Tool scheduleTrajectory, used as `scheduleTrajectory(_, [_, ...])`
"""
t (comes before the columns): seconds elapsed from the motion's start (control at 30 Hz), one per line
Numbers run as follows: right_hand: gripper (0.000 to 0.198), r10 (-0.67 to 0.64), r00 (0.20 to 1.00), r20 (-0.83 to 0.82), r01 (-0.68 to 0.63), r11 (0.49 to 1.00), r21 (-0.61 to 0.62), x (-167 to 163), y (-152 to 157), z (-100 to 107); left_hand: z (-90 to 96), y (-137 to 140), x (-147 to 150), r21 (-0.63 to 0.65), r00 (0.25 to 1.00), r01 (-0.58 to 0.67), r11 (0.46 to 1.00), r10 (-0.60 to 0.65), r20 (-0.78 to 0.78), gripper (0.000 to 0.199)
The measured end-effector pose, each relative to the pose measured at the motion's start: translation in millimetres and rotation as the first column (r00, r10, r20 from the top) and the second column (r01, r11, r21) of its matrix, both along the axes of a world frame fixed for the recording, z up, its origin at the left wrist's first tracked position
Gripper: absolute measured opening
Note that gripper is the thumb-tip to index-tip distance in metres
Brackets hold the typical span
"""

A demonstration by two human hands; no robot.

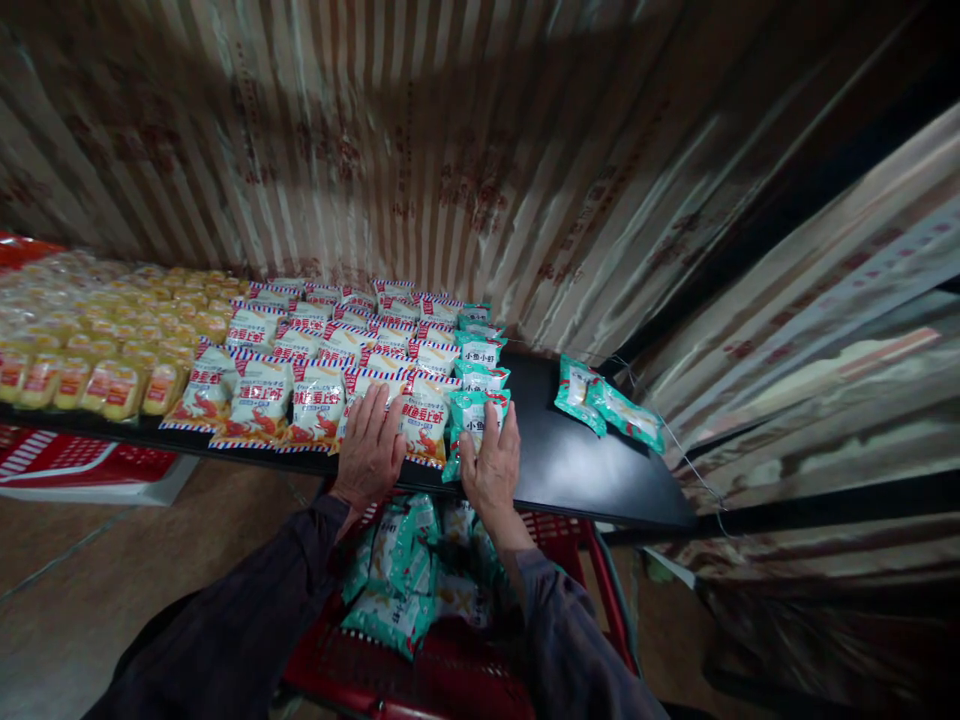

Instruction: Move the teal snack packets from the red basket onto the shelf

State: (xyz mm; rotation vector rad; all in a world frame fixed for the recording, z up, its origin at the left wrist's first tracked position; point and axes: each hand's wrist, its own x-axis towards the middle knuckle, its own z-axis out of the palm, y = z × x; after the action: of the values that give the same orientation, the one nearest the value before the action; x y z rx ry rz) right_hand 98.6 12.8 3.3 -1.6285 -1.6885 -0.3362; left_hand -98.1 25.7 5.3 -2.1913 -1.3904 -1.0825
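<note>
My left hand (370, 447) lies flat with fingers stretched over a white and orange snack bag (370, 386) in the front row on the black shelf. To its right, my right hand (492, 458) rests with extended fingers on the front green snack bag (471, 412). Behind that bag a column of green bags (481, 352) runs back along the shelf. Rows of white bags with striped edges (256, 392) stand to the left of my hands. Neither hand is wrapped around a bag.
Two loose green bags (609, 402) lie on the shelf's (577, 470) right part. Yellow packaged snacks (112, 385) fill the left. Below, a red basket (611, 590) holds several green bags (397, 600). A wire (686, 460) hangs by the right end; patterned sheeting (450, 150) covers the back.
</note>
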Motion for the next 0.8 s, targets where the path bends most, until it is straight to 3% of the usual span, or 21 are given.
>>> scheduleTrajectory(0.23, [0.071,0.000,1.000,-0.007,0.000,1.000,0.030,4.1,-6.2,4.1,5.9,-5.8,-0.6,0.054,0.999,-0.039,0.998,0.039,0.007,0.057])
scheduleTrajectory(0.6, [0.067,-0.032,0.999,-0.037,0.029,0.997,-0.077,3.6,-2.8,-1.4,4.1,-6.4,-2.9,-0.037,0.996,-0.088,0.995,0.087,-0.022,0.058])
scheduleTrajectory(0.8, [0.072,0.001,0.998,-0.057,-0.003,0.999,-0.035,4.1,-9.5,-0.7,3.2,-7.3,-1.9,-0.035,0.996,-0.090,0.995,0.090,-0.012,0.058])
